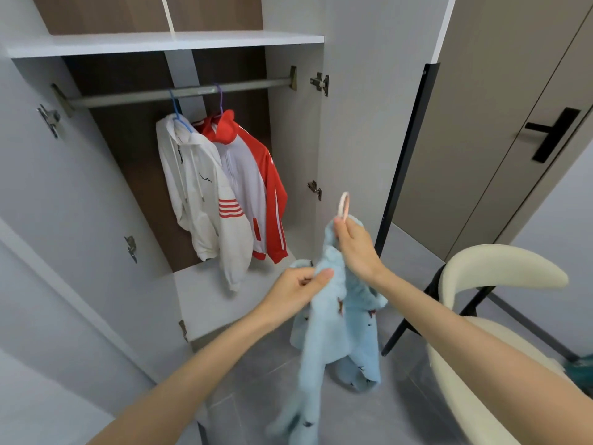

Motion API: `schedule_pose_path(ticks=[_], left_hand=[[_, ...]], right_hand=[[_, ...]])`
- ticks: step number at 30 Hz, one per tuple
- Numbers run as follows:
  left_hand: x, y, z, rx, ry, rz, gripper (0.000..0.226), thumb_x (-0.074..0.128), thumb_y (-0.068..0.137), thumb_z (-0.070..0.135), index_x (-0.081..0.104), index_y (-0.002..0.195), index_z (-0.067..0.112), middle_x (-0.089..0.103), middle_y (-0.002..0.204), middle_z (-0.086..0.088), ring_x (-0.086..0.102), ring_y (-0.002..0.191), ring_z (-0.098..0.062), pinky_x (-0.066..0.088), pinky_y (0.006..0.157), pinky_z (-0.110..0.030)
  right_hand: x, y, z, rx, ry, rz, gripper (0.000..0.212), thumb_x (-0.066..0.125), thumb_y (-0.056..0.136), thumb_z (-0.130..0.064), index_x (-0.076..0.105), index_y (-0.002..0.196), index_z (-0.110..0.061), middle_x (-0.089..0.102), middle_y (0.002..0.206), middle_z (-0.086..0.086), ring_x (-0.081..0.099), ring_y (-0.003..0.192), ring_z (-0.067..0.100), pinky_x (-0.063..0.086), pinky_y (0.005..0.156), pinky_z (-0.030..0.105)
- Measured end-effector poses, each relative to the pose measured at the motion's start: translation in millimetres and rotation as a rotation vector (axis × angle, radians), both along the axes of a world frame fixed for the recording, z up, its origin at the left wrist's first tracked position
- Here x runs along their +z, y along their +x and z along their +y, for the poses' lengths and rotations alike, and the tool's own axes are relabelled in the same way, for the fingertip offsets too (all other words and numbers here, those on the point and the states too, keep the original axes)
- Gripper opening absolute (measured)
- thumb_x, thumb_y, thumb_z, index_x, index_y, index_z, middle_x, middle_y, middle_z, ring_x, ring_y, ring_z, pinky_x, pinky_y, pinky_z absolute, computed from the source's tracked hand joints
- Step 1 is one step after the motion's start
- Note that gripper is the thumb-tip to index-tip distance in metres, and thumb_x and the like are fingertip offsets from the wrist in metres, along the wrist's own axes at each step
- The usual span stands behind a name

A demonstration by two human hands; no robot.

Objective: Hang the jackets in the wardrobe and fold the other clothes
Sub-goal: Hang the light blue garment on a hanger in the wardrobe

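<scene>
**A:** Fig. 1, head view. What are the hands doing?

**B:** From my remote station I am seeing the right hand (354, 248) pinching the base of a pale pink plastic hanger hook (344, 205). Thumb and fingers are curling round it, and the hook is standing up above the fingertips. The left hand (298, 292) is gripping a fold of the light blue fluffy jacket (333, 316), with the thumb pressing the fabric against curled fingers.

**A:** Where is that jacket hanging?

**B:** It is hanging directly below the right fingers and trailing down past the left fingers toward the grey tiled floor (256, 380). It is in front of the open grey wardrobe (160, 43), not yet on the rail.

**A:** And beyond the fingers?

**B:** The grey metal rail (128, 98) is running well above and left of both hands. On it, a white hooded jacket with red sleeve stripes (205, 200) is hanging from a blue hanger (178, 114). It is touching a red and white zip jacket (253, 187), which is hanging from a purple hanger (219, 99). A cream curved-back chair (494, 268) is standing to the right of the right hand.
</scene>
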State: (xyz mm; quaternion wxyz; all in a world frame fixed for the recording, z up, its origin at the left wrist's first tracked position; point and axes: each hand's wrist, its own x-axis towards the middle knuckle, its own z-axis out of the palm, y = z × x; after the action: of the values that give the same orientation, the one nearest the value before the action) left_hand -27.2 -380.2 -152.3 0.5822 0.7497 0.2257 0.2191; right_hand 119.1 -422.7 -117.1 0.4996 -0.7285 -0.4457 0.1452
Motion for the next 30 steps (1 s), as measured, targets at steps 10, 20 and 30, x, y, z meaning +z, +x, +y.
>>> schedule_pose_path(ticks=[10, 20, 30], left_hand=[[-8.8, 16.8, 37.2, 0.172, 0.191, 0.262, 0.084, 0.075, 0.066, 0.057, 0.031, 0.131, 0.031, 0.037, 0.125, 0.003, 0.038, 0.113, -0.01, 0.037, 0.092, -0.024], [-68.8, 15.5, 74.5, 0.107, 0.25, 0.567, 0.045, 0.064, 0.086, 0.018, 0.05, 0.129, 0.017, 0.059, 0.12, 0.0, 0.056, 0.107, -0.02, 0.04, 0.079, -0.021], [-89.6, -28.4, 105.5, 0.302, 0.255, 0.754, 0.029, 0.055, 0.092, 0.021, 0.058, 0.12, 0.013, 0.065, 0.113, -0.017, 0.063, 0.1, -0.035, 0.045, 0.069, -0.03]], right_hand=[[54.6, 24.5, -11.0, 0.284, 0.106, 0.188, 0.036, 0.032, 0.105, -0.022, 0.046, 0.072, -0.014, 0.044, 0.046, -0.02, 0.039, 0.045, -0.003, 0.033, 0.049, 0.005], [60.3, 36.5, -14.7, 0.173, 0.147, 0.219, 0.038, 0.033, 0.104, -0.031, 0.045, 0.069, -0.02, 0.059, 0.071, -0.006, 0.053, 0.076, 0.015, 0.043, 0.075, 0.031], [91.3, 40.9, -0.7, 0.098, 0.271, 0.296, 0.042, 0.033, 0.105, -0.024, 0.042, 0.065, -0.018, 0.038, 0.043, -0.014, 0.049, 0.062, 0.012, 0.04, 0.079, 0.023]])
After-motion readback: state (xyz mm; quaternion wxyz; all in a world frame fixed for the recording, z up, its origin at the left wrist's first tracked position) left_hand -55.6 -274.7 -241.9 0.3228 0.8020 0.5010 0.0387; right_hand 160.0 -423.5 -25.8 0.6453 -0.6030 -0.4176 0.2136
